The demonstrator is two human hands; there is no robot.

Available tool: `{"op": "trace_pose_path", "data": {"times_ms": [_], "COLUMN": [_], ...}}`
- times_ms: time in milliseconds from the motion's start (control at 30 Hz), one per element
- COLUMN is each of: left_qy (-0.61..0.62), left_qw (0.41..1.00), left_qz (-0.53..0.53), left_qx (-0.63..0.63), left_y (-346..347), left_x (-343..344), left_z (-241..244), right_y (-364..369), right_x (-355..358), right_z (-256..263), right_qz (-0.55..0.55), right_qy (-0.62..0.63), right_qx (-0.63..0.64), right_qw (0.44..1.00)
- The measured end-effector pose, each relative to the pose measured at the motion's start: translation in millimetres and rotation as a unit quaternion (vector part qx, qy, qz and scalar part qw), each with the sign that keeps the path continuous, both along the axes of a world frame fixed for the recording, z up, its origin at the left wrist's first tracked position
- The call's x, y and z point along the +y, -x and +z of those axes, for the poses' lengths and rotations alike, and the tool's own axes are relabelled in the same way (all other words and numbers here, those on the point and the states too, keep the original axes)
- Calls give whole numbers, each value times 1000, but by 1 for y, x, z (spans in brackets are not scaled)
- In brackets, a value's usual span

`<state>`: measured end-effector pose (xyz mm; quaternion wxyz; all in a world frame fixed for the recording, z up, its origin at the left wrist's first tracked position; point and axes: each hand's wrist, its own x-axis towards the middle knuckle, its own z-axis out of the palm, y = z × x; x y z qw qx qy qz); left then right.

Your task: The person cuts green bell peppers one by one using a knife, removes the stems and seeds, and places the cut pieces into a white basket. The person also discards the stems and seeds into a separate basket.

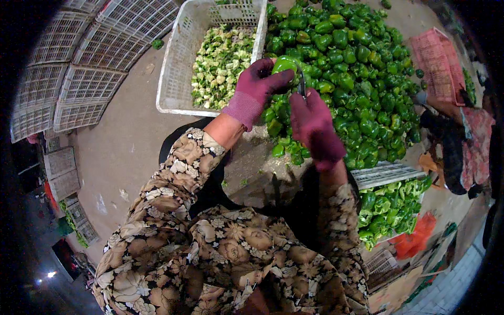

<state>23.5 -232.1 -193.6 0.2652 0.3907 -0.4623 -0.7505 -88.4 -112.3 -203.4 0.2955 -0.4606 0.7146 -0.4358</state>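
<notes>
My left hand (258, 84), in a purple knit glove, grips a green bell pepper (284, 65) close to the rim of a white plastic crate. In my right hand (317, 126), gloved the same way, is a small curved knife (302, 80); its blade stands upright against the pepper's right side. The knife handle is mostly hidden by my fingers. Beyond both hands spreads a large heap of green bell peppers (350, 75) on the floor. The white plastic crate (173, 75) at the left holds many pale cut pepper cores (220, 65).
Stacked white crates (86, 67) line the left side. At the lower right, a crate (388, 175) is full of cored green peppers (390, 208), beside a red bag (417, 236). Another person (468, 145) sits at the right near a pink crate (439, 65).
</notes>
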Motion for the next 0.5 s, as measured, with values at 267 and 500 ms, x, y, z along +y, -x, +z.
{"op": "trace_pose_path", "data": {"times_ms": [267, 500], "left_qy": [11, 73], "left_qw": [995, 983], "left_qz": [-96, -155], "left_qx": [-10, -67], "left_y": [5, 13], "left_x": [-4, 14], "left_z": [14, 25], "right_y": [18, 23], "right_x": [-1, 2], "right_z": [32, 30], "right_qz": [-248, -162], "right_qy": [-16, -48], "right_qx": [-194, -283], "right_qw": [949, 944]}}
